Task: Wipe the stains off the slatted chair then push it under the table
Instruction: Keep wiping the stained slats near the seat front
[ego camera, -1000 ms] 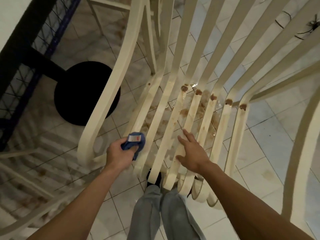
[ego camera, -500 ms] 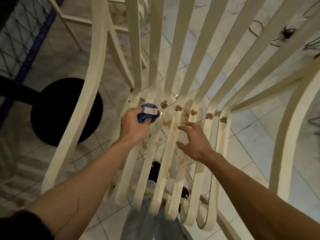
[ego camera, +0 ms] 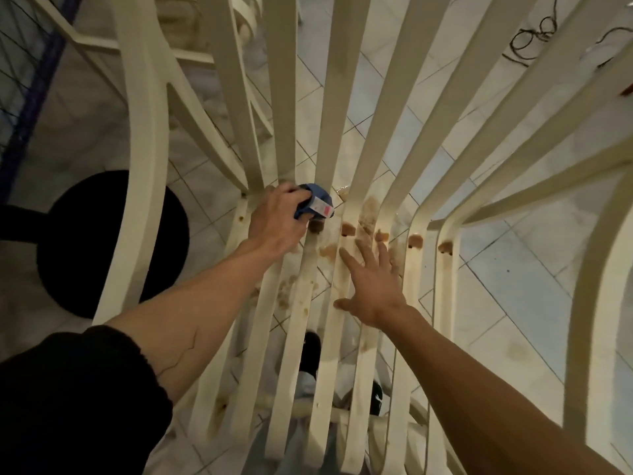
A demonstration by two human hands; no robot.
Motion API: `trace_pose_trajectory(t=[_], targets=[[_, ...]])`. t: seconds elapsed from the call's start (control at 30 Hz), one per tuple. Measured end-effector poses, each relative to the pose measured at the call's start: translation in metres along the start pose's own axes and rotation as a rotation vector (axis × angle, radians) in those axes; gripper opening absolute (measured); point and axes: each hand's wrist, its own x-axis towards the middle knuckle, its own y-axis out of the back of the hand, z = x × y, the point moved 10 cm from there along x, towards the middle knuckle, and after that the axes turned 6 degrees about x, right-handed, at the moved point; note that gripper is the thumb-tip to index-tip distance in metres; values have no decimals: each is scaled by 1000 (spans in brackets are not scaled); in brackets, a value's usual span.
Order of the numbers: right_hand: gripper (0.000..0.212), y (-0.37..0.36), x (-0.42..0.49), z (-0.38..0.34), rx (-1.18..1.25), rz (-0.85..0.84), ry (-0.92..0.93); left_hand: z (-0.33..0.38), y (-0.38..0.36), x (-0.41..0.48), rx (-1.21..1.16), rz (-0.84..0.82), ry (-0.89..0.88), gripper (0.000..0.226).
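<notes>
Pale tiled floor (ego camera: 507, 269) below; black round disc (ego camera: 113, 241) left of my grip. My left hand (ego camera: 277, 221) clenches crumpled blue cloth (ego camera: 320, 200) against cream slatted plastic chair (ego camera: 342, 97). Brown stains (ego camera: 368, 214) just right of cloth. My right hand (ego camera: 373, 286) flat on slats, fingers spread.

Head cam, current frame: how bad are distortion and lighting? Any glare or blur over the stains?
Head view: strong wide-angle bowing, the chair slats fan out towards the top edge; light dim and warm; the round base is flat black; a small wet glint sits beside the blue cloth in the left hand; brown stains and right hand look sharp.
</notes>
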Motion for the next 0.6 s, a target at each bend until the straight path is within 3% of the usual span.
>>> trace_pose_trajectory(t=[0.13,0.4,0.6], targets=[[100,0,1,0,-10,9,16,-1,-10,1,124,-37,-67,26],[100,0,1,-3,-13,-4,25,-17,-37,-26,195,-217,49,31],[100,-1,1,-2,9,-18,29,-14,-36,-27,265,-261,-27,32]])
